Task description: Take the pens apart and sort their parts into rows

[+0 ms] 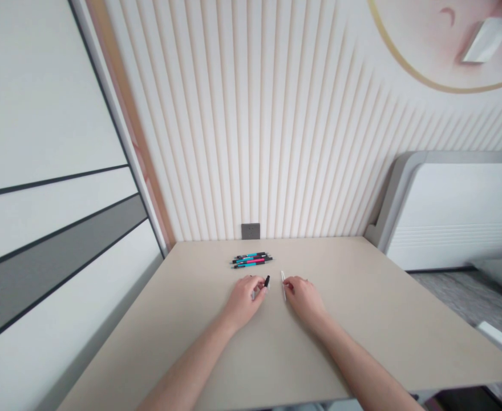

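My left hand (247,297) rests on the beige table (362,331) with its fingers curled round a small pen part with a black tip (267,281). My right hand (302,295) lies close beside it, fingers pinched on a thin white pen tube (283,283) that points away from me. The two hands are a short gap apart. Just beyond them, near the wall, lie several pens (252,260) side by side, blue and pink with black ends.
A ribbed wall rises behind the table with a grey socket plate (250,230) at its foot. A white and grey cabinet (41,228) flanks the left side. A white padded headboard (456,211) stands to the right.
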Motion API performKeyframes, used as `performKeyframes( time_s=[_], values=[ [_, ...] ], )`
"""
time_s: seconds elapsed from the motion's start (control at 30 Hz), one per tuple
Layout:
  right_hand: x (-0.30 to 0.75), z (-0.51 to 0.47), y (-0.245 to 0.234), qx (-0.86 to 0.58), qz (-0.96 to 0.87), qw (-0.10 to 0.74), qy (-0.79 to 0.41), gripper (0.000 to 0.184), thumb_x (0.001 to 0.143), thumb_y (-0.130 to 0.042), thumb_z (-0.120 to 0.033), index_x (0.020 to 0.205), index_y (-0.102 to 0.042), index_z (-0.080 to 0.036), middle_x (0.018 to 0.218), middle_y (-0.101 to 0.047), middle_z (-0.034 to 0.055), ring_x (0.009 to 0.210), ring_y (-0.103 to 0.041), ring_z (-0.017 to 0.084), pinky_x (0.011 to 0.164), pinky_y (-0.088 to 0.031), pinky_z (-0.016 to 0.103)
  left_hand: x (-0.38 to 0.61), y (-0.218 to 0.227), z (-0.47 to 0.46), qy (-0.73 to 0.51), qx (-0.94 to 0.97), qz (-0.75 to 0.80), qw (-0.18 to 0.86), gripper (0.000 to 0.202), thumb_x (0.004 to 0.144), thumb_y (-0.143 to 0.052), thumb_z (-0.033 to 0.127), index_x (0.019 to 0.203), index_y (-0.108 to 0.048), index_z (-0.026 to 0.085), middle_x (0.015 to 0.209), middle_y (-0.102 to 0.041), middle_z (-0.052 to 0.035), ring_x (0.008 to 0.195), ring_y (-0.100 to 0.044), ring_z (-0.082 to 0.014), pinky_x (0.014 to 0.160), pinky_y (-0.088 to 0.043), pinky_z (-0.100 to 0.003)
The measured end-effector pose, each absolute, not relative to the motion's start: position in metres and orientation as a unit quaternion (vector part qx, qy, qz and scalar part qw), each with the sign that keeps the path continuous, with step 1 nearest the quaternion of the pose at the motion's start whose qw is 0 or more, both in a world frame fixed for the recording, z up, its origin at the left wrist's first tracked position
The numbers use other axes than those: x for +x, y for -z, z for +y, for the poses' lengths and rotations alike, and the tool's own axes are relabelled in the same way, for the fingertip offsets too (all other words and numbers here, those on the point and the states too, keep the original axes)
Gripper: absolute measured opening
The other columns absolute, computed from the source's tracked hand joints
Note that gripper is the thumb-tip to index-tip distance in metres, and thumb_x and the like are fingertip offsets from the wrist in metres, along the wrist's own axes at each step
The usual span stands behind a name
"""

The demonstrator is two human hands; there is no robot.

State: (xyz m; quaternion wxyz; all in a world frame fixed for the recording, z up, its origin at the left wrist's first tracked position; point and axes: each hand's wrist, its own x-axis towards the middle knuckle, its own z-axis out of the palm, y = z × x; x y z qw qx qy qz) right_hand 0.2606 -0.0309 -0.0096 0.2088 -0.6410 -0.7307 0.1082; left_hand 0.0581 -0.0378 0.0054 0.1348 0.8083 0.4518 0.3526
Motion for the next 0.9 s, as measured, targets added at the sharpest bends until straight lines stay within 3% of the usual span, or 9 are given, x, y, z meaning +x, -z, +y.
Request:
performKeyframes(
  time_s=[0.17,0.3,0.43,0.63,0.8,0.9],
  values=[
    [0.259,-0.032,0.007,-0.615,-0.740,0.240,-0.124,0.025,0.089,-0.047,-0.021,0.099,-0.070,-0.021,0.099,-0.072,0.0061,0.088,-0.065,0.019,0.078,-0.040,0.026,0.058,-0.002,-0.037,-0.357,0.809,0.446,0.136,0.008,0.087,-0.056,0.020,0.092,-0.061,0.021,0.087,-0.067,-0.0027,0.083,-0.061,-0.0190,0.078,-0.045,-0.030],
    [0.254,-0.036,0.002,-0.558,-0.740,0.343,-0.154,0.026,0.092,-0.045,-0.028,0.099,-0.068,-0.021,0.092,-0.070,0.0052,0.080,-0.062,0.017,0.076,-0.042,0.027,0.057,0.000,-0.036,-0.353,0.813,0.442,0.138,0.008,0.087,-0.057,0.019,0.093,-0.061,0.021,0.087,-0.066,-0.0017,0.083,-0.060,-0.0183,0.078,-0.044,-0.030],
    [0.244,-0.041,0.001,-0.482,-0.730,0.425,-0.233,0.030,0.090,-0.051,-0.036,0.113,-0.063,-0.020,0.086,-0.068,0.0038,0.073,-0.059,0.016,0.069,-0.044,0.026,0.057,-0.001,-0.037,-0.338,0.828,0.428,0.129,0.009,0.089,-0.056,0.019,0.096,-0.061,0.021,0.088,-0.066,-0.0022,0.085,-0.060,-0.0188,0.080,-0.044,-0.031],
    [0.237,-0.039,0.006,-0.455,-0.688,0.468,-0.317,0.023,0.087,-0.056,-0.037,0.095,-0.066,-0.019,0.081,-0.067,0.0033,0.069,-0.056,0.015,0.065,-0.044,0.026,0.056,-0.001,-0.038,-0.323,0.847,0.407,0.112,0.012,0.089,-0.058,0.020,0.100,-0.062,0.022,0.089,-0.066,-0.0029,0.087,-0.059,-0.0196,0.080,-0.044,-0.032],
    [0.241,-0.031,0.014,-0.446,-0.622,0.480,-0.429,0.027,0.081,-0.061,-0.041,0.091,-0.063,-0.016,0.066,-0.062,0.0006,0.061,-0.056,0.015,0.058,-0.043,0.026,0.053,0.002,-0.034,-0.360,0.830,0.411,0.107,0.015,0.087,-0.063,0.020,0.102,-0.062,0.022,0.092,-0.066,-0.0028,0.087,-0.059,-0.0192,0.081,-0.045,-0.032],
    [0.241,-0.031,0.014,-0.436,-0.603,0.470,-0.475,0.029,0.078,-0.064,-0.042,0.090,-0.063,-0.016,0.071,-0.066,0.0027,0.064,-0.060,0.016,0.061,-0.046,0.027,0.051,0.003,-0.032,-0.393,0.816,0.411,0.100,0.010,0.088,-0.062,0.021,0.098,-0.062,0.021,0.090,-0.066,-0.0030,0.085,-0.059,-0.0190,0.081,-0.046,-0.033]
  ],
)
